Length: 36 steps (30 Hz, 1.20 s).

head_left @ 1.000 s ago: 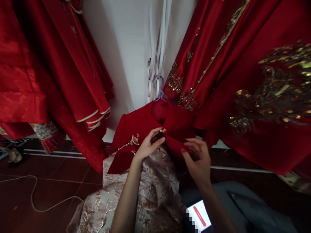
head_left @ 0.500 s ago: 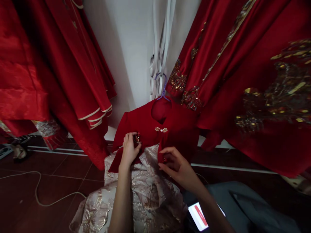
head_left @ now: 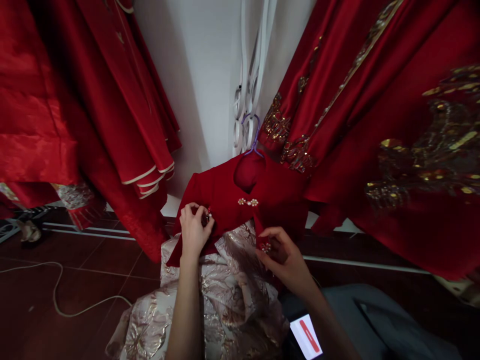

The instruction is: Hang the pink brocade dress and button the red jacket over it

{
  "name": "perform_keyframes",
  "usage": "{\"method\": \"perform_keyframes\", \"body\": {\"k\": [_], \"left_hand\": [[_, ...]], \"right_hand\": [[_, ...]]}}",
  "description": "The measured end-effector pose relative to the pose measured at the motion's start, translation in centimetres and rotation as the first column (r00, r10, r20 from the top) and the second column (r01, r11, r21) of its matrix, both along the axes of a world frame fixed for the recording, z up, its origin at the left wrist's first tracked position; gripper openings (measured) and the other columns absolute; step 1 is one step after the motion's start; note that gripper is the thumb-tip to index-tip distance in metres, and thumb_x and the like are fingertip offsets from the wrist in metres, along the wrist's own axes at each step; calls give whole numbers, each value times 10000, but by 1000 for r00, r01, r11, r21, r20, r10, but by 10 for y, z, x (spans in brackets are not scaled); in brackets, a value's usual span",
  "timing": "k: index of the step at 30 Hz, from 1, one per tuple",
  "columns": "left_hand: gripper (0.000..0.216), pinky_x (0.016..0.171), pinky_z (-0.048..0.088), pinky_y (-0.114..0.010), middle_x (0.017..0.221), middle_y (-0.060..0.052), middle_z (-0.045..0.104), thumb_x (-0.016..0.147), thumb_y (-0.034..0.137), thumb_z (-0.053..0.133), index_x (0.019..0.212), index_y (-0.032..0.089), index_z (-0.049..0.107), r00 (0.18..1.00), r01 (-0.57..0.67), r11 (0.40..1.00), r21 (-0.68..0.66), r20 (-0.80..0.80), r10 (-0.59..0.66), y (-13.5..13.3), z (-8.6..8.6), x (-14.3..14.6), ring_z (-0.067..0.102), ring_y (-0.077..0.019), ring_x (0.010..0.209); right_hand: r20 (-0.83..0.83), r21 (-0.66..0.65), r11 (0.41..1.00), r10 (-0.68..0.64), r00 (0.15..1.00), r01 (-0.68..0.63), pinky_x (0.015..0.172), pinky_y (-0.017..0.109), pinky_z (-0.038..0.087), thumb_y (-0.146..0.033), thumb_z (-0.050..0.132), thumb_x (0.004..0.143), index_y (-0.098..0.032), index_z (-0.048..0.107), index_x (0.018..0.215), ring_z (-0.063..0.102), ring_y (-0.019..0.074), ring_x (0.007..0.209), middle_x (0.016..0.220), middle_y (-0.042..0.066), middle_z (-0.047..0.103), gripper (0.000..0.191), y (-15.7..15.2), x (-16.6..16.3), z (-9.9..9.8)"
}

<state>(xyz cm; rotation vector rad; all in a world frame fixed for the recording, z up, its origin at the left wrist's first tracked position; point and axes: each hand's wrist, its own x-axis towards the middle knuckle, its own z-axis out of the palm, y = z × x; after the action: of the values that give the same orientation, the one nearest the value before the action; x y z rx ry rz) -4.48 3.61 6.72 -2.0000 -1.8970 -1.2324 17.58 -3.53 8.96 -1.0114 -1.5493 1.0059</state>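
A small red jacket (head_left: pixel 228 192) hangs on a purple hanger (head_left: pixel 252 134) over a pale gold brocade skirt (head_left: pixel 221 300). A pearl clasp (head_left: pixel 248 202) below the collar is fastened. My left hand (head_left: pixel 194 230) pinches a beaded clasp at the jacket's left front edge, fingers closed on it. My right hand (head_left: pixel 287 260) grips the jacket's right flap near its lower edge, fingers curled on a small pearl fastening (head_left: pixel 266 247).
Long red gowns hang at the left (head_left: pixel 93 110) and right (head_left: pixel 375 125), the right one with gold embroidery. A white wall (head_left: pixel 202 75) stands behind. A white cable (head_left: pixel 56 295) lies on the dark tiled floor. A lit phone (head_left: pixel 306 336) rests on my lap.
My left hand left the collar clasp, now fastened, and moved down-left to the beaded clasp. My right hand shifted left and lower onto the flap's pearl fastening.
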Motion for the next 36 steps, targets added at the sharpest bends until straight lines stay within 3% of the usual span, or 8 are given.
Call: {"method": "perform_keyframes", "body": {"k": [5,7,12,19,22,28,32,36], "left_hand": [[99,1041,243,-452,732,16,544,762,219,542,720,211,454,997,30,999,19,76,-31,2,-1,1,560,-164,750],[84,992,306,-430,715,25,559,753,211,539,768,212,457,989,24,1000,-4,149,-23,3,-4,1,571,-155,709],[202,750,434,-309,754,16,605,707,245,589,880,211,491,958,206,966,-158,234,-166,3,-10,0,592,-154,676],[275,714,456,-284,748,9,636,767,295,556,1030,222,532,931,88,994,-57,359,-62,5,-12,1,615,-148,677],[342,759,475,-284,796,-2,665,772,304,567,1101,214,545,846,179,984,-23,514,-142,10,-15,-1,632,-137,732],[355,881,486,-324,1013,-91,685,753,350,614,1042,144,625,515,336,941,39,829,-218,15,-16,-4,633,-176,964],[329,958,450,-352,1116,-83,656,792,372,575,1042,170,647,463,275,960,45,869,-173,16,-17,-2,596,-186,1061],[410,965,439,-357,1139,-94,643,772,342,611,1147,179,590,406,393,919,26,892,-199,17,-21,0,586,-183,1079]], "right_hand": [[-1,-27,999,19,1000,-19,471,195,433,-269,604,791,-244,456,975,507,106,626,819,0,502,237,1,-3,-2],[1,-18,1000,21,1000,-21,477,197,439,-271,608,788,-242,461,974,512,115,656,831,7,500,239,1,-3,-4],[-17,-18,999,31,999,-32,462,188,429,-263,610,787,-237,464,969,491,101,625,829,4,489,234,2,-2,-6],[-13,-42,999,33,999,-33,472,187,414,-264,602,796,-245,456,971,480,98,622,819,-7,487,229,2,-4,-5],[-34,-43,998,38,999,-39,493,192,427,-256,600,796,-250,451,987,488,100,631,818,-7,501,242,3,-4,-8],[-29,-23,999,30,999,-31,547,216,462,-245,597,791,-254,443,1030,522,117,674,837,1,522,285,4,-4,-9],[18,-13,999,30,999,-29,569,220,467,-238,597,786,-245,456,1023,527,121,693,842,5,528,276,5,-5,-8],[38,-22,999,40,998,-39,561,215,461,-258,597,787,-240,456,1021,527,119,676,822,1,532,274,5,-6,-10]]}}
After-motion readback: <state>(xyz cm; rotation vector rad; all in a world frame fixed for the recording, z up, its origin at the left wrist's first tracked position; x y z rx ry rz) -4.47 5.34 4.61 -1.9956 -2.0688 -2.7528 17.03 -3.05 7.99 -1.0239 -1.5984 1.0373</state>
